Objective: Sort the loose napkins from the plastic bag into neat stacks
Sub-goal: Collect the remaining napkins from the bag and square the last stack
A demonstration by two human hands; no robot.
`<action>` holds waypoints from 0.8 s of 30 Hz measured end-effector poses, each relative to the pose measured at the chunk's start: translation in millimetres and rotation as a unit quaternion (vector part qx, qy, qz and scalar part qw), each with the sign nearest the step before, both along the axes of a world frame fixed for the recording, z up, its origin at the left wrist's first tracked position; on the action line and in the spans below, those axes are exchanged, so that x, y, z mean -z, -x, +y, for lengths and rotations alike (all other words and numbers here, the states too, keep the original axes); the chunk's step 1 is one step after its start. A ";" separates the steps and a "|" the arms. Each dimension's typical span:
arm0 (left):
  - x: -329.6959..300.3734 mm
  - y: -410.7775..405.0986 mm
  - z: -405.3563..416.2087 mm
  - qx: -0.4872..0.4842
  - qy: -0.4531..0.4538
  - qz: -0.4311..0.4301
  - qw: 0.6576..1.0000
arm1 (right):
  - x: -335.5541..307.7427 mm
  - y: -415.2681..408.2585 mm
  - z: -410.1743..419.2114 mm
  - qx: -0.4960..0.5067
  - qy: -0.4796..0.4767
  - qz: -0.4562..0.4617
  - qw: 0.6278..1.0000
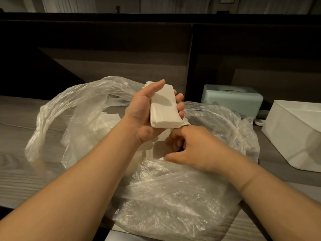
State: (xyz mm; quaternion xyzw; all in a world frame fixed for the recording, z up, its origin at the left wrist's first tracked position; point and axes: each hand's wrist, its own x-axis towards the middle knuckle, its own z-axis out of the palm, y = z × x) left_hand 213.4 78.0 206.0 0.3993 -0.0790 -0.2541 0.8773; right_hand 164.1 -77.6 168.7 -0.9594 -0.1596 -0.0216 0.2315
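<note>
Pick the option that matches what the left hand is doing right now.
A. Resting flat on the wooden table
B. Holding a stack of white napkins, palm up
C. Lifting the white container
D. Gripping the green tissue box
B: the left hand cradles a stack of white napkins above the plastic bag, thumb and fingers curled around its edges, while the right hand reaches into the bag just below it.

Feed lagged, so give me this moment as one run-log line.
left hand: holds napkin stack | right hand: reaching into plastic bag, grip unclear | loose napkins: in bag
</note>
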 end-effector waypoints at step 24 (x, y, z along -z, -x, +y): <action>2.9 -3.8 0.3 -0.035 -0.005 0.021 0.999 | 0.8 7.9 12.5 -0.086 0.090 -0.092 0.988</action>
